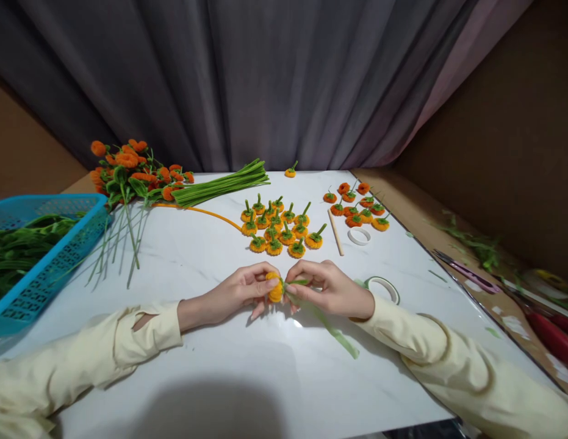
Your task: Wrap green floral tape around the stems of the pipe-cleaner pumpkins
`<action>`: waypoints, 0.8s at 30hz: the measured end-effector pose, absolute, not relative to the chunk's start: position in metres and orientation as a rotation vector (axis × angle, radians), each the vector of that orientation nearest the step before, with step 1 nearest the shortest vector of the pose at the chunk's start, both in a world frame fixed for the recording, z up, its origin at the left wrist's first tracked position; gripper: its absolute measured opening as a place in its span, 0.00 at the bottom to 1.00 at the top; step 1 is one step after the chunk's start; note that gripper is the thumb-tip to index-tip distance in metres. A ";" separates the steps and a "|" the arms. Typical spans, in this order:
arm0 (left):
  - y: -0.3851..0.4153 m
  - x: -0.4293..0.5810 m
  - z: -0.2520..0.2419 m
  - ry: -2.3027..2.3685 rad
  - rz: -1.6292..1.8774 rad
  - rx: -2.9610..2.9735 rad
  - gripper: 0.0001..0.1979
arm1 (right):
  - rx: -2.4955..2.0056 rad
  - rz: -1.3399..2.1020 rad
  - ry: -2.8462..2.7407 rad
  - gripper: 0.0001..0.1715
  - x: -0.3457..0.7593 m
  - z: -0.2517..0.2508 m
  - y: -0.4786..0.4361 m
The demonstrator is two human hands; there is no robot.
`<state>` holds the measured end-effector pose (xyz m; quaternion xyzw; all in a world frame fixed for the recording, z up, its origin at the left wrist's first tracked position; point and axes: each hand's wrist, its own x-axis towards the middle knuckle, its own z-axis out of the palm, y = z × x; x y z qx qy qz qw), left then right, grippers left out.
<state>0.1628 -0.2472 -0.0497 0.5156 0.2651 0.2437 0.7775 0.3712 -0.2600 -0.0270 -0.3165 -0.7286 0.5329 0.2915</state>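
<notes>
My left hand point(247, 285) is closed around a small yellow-orange fuzzy flower head point(275, 289), held on its side above the white table. At the flower's green base, my right hand point(327, 288) pinches a strip of pale green tape point(336, 334), whose loose end trails down to the right. A short green stem point(301, 281) points out between the right fingers. Just beyond my hands stand several yellow flower heads point(274, 246) with upright green stubs. Next to my right wrist lies a roll of green tape point(383, 289).
At left are a blue basket point(89, 259) of green leaves, orange flowers point(127, 160) and a green stem bundle point(224, 184). Orange flower heads point(354, 221), a wooden stick point(335, 231) and a white ring point(359, 236) lie right. Scissors point(467, 272) and red-handled pliers point(551, 338) lie beyond the edge.
</notes>
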 end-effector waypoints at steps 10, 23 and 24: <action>-0.242 0.161 -0.048 0.532 0.452 0.909 0.11 | -0.819 1.474 -1.947 0.05 0.373 -0.024 -0.258; -0.244 0.162 -0.045 0.549 0.502 0.922 0.13 | -0.834 1.939 -1.521 0.14 0.371 -0.024 -0.254; -0.244 0.162 -0.045 0.559 0.507 0.943 0.14 | -0.838 1.939 -1.511 0.14 0.370 -0.023 -0.255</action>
